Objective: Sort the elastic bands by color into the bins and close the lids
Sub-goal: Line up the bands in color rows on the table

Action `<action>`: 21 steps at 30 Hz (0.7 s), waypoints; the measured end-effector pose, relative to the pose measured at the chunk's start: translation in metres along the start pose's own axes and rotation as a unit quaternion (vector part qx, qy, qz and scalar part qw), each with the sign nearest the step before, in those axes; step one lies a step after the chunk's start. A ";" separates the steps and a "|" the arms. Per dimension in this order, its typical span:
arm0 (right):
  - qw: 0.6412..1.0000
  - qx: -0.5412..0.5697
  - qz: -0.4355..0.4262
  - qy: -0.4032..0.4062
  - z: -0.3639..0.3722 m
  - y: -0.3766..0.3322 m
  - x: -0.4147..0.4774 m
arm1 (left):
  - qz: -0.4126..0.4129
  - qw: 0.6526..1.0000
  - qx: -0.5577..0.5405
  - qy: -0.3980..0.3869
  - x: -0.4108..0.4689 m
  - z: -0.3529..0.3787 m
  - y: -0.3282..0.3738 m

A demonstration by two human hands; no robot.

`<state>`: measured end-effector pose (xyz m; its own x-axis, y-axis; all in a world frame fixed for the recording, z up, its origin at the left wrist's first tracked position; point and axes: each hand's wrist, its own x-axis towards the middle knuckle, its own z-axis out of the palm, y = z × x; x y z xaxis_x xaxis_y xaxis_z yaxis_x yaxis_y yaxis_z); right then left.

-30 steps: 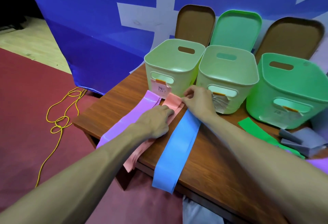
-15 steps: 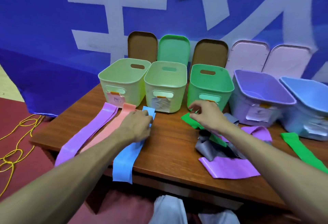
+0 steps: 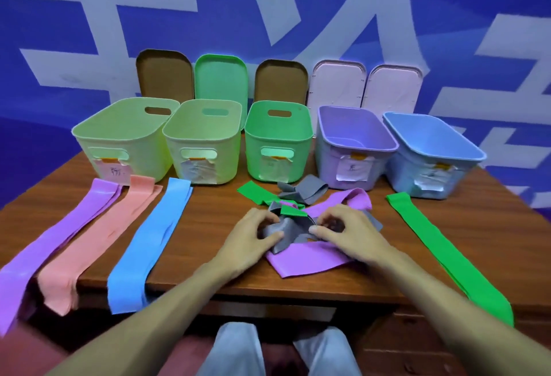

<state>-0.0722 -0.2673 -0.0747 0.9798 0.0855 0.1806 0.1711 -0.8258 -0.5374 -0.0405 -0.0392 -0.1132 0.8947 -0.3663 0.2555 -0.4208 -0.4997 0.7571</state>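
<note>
Both hands work in a tangled heap of bands at the table's middle. My left hand [image 3: 252, 234] pinches a grey band [image 3: 287, 234], and my right hand [image 3: 347, 231] grips the same grey band from the other side. A purple band [image 3: 310, 262] lies under the heap, and a short green band [image 3: 258, 192] pokes out behind it. Laid flat on the left are a purple band [image 3: 64, 235], a pink band [image 3: 98, 235] and a blue band [image 3: 150, 241]. A long green band [image 3: 438, 247] lies on the right.
Five open bins stand in a row: two pale yellow-green [image 3: 89, 134] [image 3: 179, 134], one green [image 3: 253, 134], one purple [image 3: 325, 137] and one blue [image 3: 396, 134]. Several lids [image 3: 220, 77] lean on the blue backdrop behind them. The long bands hang over the table's front edge [image 3: 238, 292].
My left hand has left the blue band and moved right into the heap. My right hand has dropped from the green bin's front onto the grey band. The view has swung right.
</note>
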 end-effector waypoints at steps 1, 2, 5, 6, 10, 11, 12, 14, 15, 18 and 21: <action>1.000 0.002 -0.011 -0.004 0.005 0.004 -0.004 | 0.004 1.000 -0.008 0.023 -0.001 0.005 -0.002; 1.000 -0.001 -0.021 0.001 0.010 0.007 -0.007 | 0.001 0.999 -0.017 0.046 -0.002 0.008 -0.005; 0.996 0.003 -0.037 0.082 0.029 0.017 -0.008 | -0.022 0.996 -0.031 0.078 -0.001 0.008 -0.005; 0.992 0.019 -0.027 0.118 0.034 0.018 -0.008 | -0.026 0.996 -0.031 0.075 -0.001 0.007 -0.005; 0.985 0.044 -0.017 0.165 0.044 0.023 -0.007 | -0.035 0.997 -0.044 0.052 -0.002 0.007 -0.001; 0.985 0.040 -0.020 0.164 0.044 0.023 -0.007 | -0.039 0.997 -0.051 0.051 -0.002 0.008 -0.001; 0.986 0.032 -0.019 0.164 0.044 0.022 -0.008 | -0.044 0.996 -0.060 0.054 -0.002 0.009 -0.002; 0.986 0.006 -0.014 0.167 0.045 0.019 -0.010 | -0.051 0.994 -0.075 0.065 -0.003 0.009 -0.002; 0.986 -0.004 -0.010 0.168 0.046 0.018 -0.012 | -0.055 0.993 -0.082 0.065 -0.004 0.008 -0.002; 0.985 0.012 0.015 0.169 0.044 0.019 -0.013 | -0.057 0.994 -0.077 0.051 -0.006 0.006 0.000; 0.981 0.058 0.029 0.181 0.032 0.015 -0.009 | -0.053 0.996 -0.058 0.040 -0.007 0.004 0.001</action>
<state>-0.0754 -0.2623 -0.1106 0.8904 -0.1806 0.4177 0.1479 -0.7532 -0.6409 -0.0484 -0.0404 -0.1164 0.9441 -0.2507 0.2139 -0.3075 -0.4370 0.8452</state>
